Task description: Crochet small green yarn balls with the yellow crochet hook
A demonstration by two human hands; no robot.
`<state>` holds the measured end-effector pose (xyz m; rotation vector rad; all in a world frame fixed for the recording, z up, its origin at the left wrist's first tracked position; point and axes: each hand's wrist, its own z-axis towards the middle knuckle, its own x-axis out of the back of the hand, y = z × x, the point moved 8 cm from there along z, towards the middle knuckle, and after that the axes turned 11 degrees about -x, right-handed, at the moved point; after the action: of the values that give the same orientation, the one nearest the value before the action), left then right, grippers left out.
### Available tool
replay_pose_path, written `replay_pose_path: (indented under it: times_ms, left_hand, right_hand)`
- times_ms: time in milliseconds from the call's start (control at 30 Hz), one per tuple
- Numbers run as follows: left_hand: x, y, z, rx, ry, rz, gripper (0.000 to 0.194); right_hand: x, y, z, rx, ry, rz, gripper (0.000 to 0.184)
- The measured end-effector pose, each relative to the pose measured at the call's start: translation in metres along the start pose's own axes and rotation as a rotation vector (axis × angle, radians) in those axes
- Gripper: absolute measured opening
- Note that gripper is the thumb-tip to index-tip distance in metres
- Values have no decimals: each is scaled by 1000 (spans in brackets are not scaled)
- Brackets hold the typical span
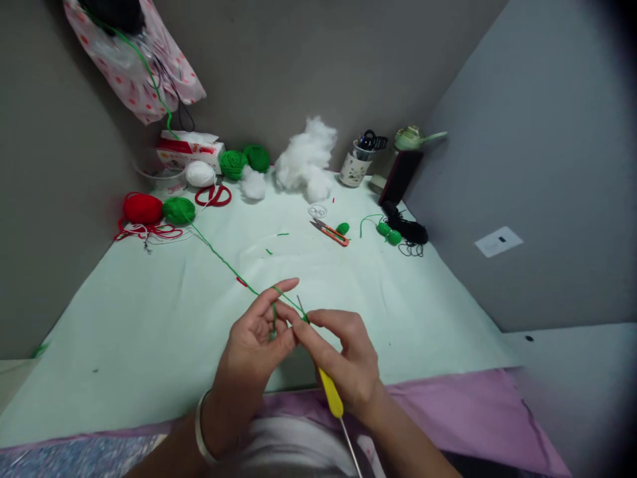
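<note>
My right hand (348, 362) grips a crochet hook with a yellow handle (330, 392); its metal tip points up to the yarn between my hands. A green yarn strand (223, 260) is pinched by my left hand (259, 338), looped over the raised index finger. The strand runs up left across the table to a green yarn ball (178, 210). A tiny green stitch sits where my fingertips meet. A bangle circles my left wrist.
A pale green table cover (149, 318) carries a red yarn ball (142, 208), red scissors (213, 195), more green balls (245, 161), white stuffing (306, 159), orange thread snips (331, 232), small green crocheted pieces (389, 232), black yarn (411, 231) and a cup (354, 167). Grey walls stand on three sides.
</note>
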<state>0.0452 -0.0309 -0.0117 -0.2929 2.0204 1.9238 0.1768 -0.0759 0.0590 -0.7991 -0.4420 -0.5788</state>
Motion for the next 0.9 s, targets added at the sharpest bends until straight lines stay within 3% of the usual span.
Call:
replay_pose_path:
  times_ms: [67,133,267,367,467,533,600,700,800,900]
  left_hand:
    - [-8,-9,-2,160,-33,-209,50]
    - [-9,-11,-2,246,-29,-307,44]
    - [-7,-4,1,188,-58,-255,38]
    - [-8,-3,0,108,-82,-167,36]
    - [-6,-4,0,58,-31,-150,40]
    - [-8,-8,1,112,-20,-221,42]
    - [-12,-13,1,219,-30,-322,40]
    - [-11,-14,2,296,-12,-398,30]
    - [-9,-9,5,223,-15,-326,29]
    - [-11,-4,4,120,-75,-165,30]
  right_hand:
    - [3,6,-3,-64,49,105,32]
    - [5,23,-3,-240,93,356,28]
    - [-10,47,1,-519,84,797,21]
    - [-17,45,3,-526,44,769,20]
    - [-11,30,2,-362,52,467,29]
    - [-8,16,0,-204,34,235,37]
    - [-5,13,-1,-144,33,165,40]
    - [2,33,0,-347,120,426,30]
    - [-7,54,-2,-572,138,772,21]
    - [-18,57,-2,-624,91,826,16]
